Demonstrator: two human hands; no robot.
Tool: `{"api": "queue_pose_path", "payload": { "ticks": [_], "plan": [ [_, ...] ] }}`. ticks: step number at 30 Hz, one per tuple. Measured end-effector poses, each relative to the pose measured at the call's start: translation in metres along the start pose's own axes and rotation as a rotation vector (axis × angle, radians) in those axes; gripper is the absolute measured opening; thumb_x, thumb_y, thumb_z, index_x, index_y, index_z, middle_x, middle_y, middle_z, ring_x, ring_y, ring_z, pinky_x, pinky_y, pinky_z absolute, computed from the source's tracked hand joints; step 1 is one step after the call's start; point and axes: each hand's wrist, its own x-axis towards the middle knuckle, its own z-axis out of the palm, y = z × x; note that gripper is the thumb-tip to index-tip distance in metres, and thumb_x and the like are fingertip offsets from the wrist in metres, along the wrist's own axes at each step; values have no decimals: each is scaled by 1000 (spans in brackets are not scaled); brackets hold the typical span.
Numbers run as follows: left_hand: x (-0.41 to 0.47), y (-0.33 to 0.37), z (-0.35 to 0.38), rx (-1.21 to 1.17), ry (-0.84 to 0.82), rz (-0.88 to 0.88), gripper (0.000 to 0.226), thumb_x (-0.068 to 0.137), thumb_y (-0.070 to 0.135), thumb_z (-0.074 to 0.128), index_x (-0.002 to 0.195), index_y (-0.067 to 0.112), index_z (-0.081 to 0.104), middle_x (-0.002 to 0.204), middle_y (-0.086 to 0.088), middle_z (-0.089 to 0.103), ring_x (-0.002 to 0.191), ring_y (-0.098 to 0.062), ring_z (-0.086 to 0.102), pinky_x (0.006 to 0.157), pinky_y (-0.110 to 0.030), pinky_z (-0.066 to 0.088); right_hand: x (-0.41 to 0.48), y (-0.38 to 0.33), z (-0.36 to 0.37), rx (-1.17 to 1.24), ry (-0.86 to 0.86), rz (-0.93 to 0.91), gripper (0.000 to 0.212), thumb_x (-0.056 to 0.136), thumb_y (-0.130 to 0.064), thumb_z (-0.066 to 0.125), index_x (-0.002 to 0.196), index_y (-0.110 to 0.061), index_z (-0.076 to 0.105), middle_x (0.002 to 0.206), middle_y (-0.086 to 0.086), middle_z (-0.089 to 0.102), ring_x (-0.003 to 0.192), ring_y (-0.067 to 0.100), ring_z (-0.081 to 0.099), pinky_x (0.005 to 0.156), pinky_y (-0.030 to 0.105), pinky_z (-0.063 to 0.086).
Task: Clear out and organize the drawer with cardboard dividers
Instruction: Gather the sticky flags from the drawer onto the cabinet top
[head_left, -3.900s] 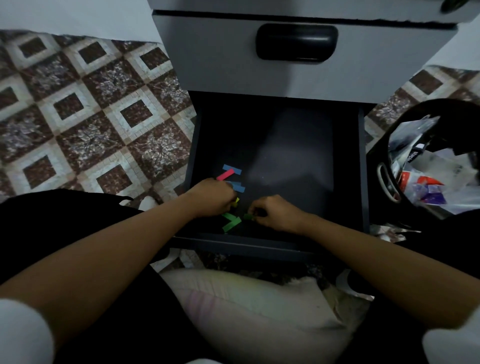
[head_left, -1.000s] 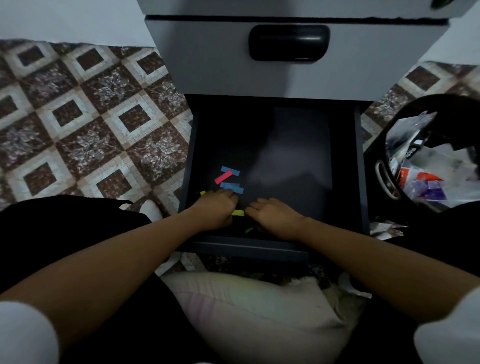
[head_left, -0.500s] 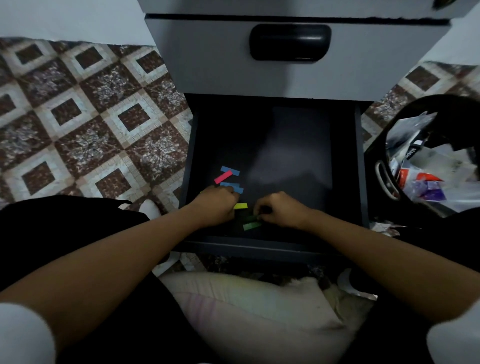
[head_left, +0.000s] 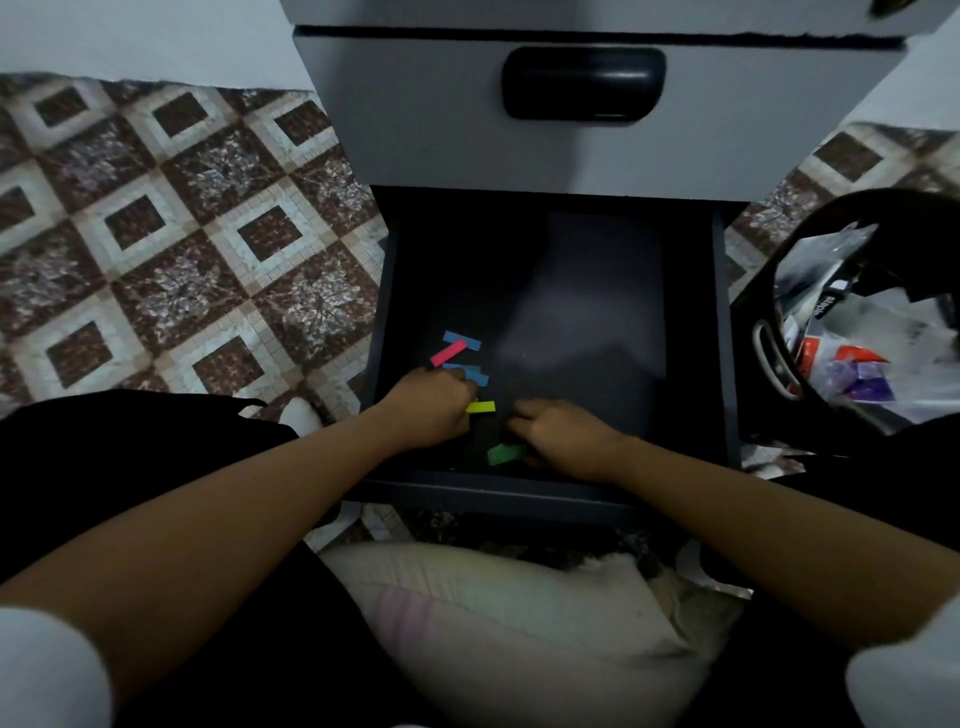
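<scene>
Head view looks down into the open drawer (head_left: 722, 332), which is dark, smooth and almost bare. Only a few small paper strips lie near its front left part. They are thin, flat and shaped like little bars: a blue strip (head_left: 462, 340) with a pink strip (head_left: 447, 353) lying across it, another blue strip (head_left: 475, 375) just behind the left hand (head_left: 431, 408), a yellow strip (head_left: 480, 407) between the two hands, and a green strip (head_left: 505, 453) at the front. The left hand is curled with its fingers bent down on the drawer floor beside the yellow strip; I cannot tell if its grip has hold of anything. The right hand (head_left: 563, 434) is also curled, its fingers touching the green strip, but I cannot tell if it is pinching it. So the clearing looks nearly done, with just these strips left to pick out. No cardboard dividers show anywhere, so that part seems not yet started. A black bag (head_left: 769, 291) full of crinkly wrappers sits on the tiled floor to the right. A soft pale cushion (head_left: 519, 623) lies below the drawer.
</scene>
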Motion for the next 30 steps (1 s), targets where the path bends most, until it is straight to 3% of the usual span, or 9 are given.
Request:
{"api": "queue_pose_path", "payload": {
  "ticks": [7,15,21,26,30],
  "plan": [
    [1,-2,3,-9,-20,-6,23,91,24,48,106,10,56,113,-10,55,101,-26,56,76,-31,39,3,-4,-3,-5,-26,-7,30,93,-26,49,115,-7,53,120,12,50,112,28,46,91,35,38],
    [2,-3,4,-22,-22,-6,22,90,23,47,104,9,56,110,-10,55,98,-27,56,71,-30,34,2,-4,-2,243,-24,10,16,92,-14,50,103,-5,57,107,17,60,98,31,57,83,36,44],
    [2,-5,-3,-55,-12,-7,18,89,23,49,98,9,56,106,-10,57,89,-26,58,67,-29,39,6,3,-13,539,-60,153,18,84,-2,58,100,-7,65,101,8,67,89,15,60,72,17,40],
    [0,-6,-19,-119,49,12,16,90,25,51,95,10,55,103,-9,55,89,-26,57,68,-31,39,2,13,-31,717,78,247,12,83,-4,64,94,-9,66,90,0,65,80,6,56,63,3,39],
    [-5,-4,-36,-167,157,45,20,88,25,53,100,10,58,105,-10,58,95,-27,58,78,-35,43,-7,18,-57,821,268,293,10,78,-5,72,84,-11,67,75,-10,57,73,4,53,67,7,39]
  ]
}}
